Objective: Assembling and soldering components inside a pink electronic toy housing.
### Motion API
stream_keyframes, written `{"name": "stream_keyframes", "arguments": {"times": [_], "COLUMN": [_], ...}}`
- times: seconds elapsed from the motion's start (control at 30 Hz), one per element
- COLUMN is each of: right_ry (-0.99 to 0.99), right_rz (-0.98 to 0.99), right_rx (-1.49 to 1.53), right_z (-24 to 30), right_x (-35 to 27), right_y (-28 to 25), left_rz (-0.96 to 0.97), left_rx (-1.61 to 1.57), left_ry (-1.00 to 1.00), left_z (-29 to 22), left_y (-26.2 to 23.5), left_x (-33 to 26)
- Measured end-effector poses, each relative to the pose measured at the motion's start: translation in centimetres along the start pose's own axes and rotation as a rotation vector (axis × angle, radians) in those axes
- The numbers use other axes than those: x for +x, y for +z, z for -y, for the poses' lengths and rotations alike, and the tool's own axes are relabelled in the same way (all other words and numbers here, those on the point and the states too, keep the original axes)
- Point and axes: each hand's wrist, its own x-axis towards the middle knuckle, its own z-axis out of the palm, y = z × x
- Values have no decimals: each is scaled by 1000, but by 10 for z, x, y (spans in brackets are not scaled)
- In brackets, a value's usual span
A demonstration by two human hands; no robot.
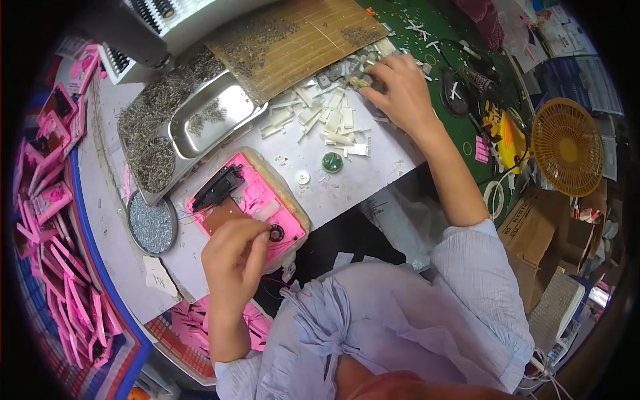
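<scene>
1. Screw dish [152, 223] at far left, by the steel tray [200, 123].
2. Left hand [233, 257] curled, palm down, fingertips pinched on a small part on the pink casing [250, 200]; what it grips can't be told.
3. Casing lies mid-table, open side up.
4. Right hand [400, 90] reaches far forward, fingers closing on a small piece in the white parts pile [327, 113].

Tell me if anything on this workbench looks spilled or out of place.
Yes. Small grey metal screws lie spilled across the flat steel tray and onto the brown bamboo mat, not gathered in one container. White plastic strips lie scattered loosely near the right hand.
</scene>
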Motion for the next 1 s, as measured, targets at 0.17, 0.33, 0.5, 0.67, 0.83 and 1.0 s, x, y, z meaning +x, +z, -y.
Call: {"name": "stream_keyframes", "arguments": {"times": [0.17, 0.33, 0.5, 0.67, 0.83, 1.0], "right_ry": [-283, -317, -377, -220, 357, 550], "right_rz": [-82, 147, 242, 316, 267, 247], "right_rx": [490, 706, 770, 984, 1526, 1941], "right_z": [90, 114, 96, 73, 52, 59], "right_x": [-12, -34, -56, -61, -84, -88], "right_y": [-20, -55, -56, -59, -53, -44], "left_rz": [51, 497, 765, 1001, 574, -32], "left_rx": [-214, -444, -583, -343, -70, 370], "left_ry": [-118, -299, -383, -247, 68, 254], "left_z": [-14, -17, -3, -18, -26, 10], "left_y": [21, 16, 29, 30, 43, 126], "left_x": [48, 73, 72, 107, 220, 321]}}
